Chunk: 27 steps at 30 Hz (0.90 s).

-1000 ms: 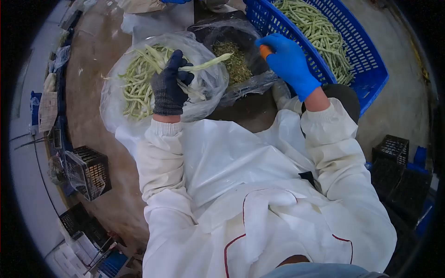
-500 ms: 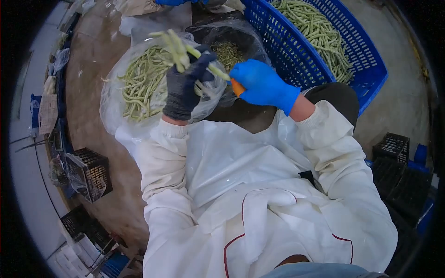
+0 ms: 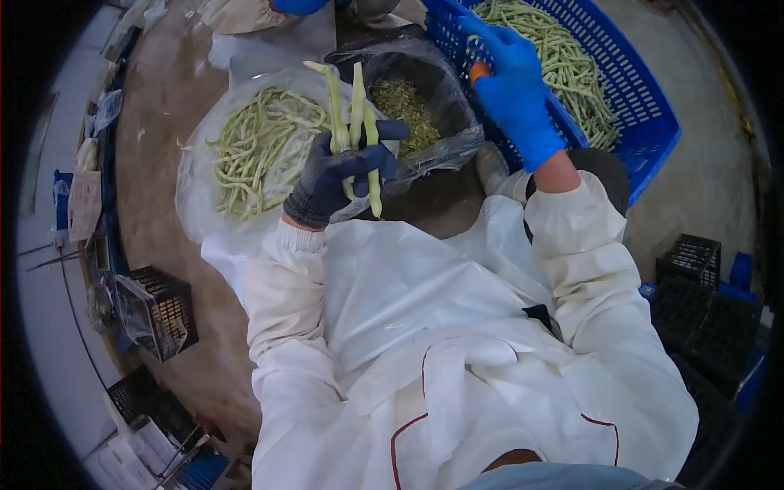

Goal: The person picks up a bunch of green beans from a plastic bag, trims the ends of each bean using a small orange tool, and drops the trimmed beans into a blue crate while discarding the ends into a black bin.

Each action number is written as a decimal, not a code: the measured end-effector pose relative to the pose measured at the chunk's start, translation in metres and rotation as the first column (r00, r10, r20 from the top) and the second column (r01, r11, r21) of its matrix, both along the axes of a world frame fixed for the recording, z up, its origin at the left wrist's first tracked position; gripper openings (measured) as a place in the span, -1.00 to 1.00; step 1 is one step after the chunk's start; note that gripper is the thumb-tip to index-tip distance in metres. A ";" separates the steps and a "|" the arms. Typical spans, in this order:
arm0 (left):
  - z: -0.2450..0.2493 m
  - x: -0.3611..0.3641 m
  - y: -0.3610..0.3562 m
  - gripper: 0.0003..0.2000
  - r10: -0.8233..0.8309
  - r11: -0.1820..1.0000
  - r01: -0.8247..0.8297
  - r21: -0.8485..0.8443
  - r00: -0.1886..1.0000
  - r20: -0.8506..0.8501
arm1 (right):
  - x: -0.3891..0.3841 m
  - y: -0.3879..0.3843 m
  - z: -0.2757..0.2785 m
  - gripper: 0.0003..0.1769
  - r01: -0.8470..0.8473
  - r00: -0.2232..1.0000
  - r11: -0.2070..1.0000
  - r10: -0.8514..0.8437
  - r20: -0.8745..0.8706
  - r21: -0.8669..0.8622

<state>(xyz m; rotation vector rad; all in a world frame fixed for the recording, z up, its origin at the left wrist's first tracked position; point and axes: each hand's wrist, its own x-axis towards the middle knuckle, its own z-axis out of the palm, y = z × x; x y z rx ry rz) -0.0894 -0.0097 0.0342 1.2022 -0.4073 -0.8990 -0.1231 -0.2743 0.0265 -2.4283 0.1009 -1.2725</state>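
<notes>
In a dark glove, my left hand (image 3: 347, 171) is closed around several green beans (image 3: 357, 106), which stick up and down between its fingers. My right hand (image 3: 518, 94), in a blue glove, is at the near side of the blue crate (image 3: 457, 41), closed on an orange-handled tool (image 3: 480, 72) whose blade I cannot make out. Long beans (image 3: 563, 61) fill that crate. Left of my left hand, more beans (image 3: 253, 155) lie on a clear plastic bag (image 3: 192, 175). A black-lined container (image 3: 465, 143) between my hands holds small green trimmings (image 3: 404, 110).
Another person's blue-gloved hand (image 3: 300, 6) shows at the top edge. Black crates stand at the left (image 3: 155, 314) and at the right (image 3: 690, 260). A white plastic apron (image 3: 408, 278) covers my lap.
My right hand has moved up and right to the blue crate, away from the held beans. My left hand has turned, and its beans now point upward.
</notes>
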 end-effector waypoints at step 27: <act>-0.003 -0.005 -0.013 -0.69 -0.137 0.958 0.105 0.268 0.985 0.104 | -0.026 0.032 0.010 -0.64 -0.289 0.495 0.244 0.866 -0.073 0.926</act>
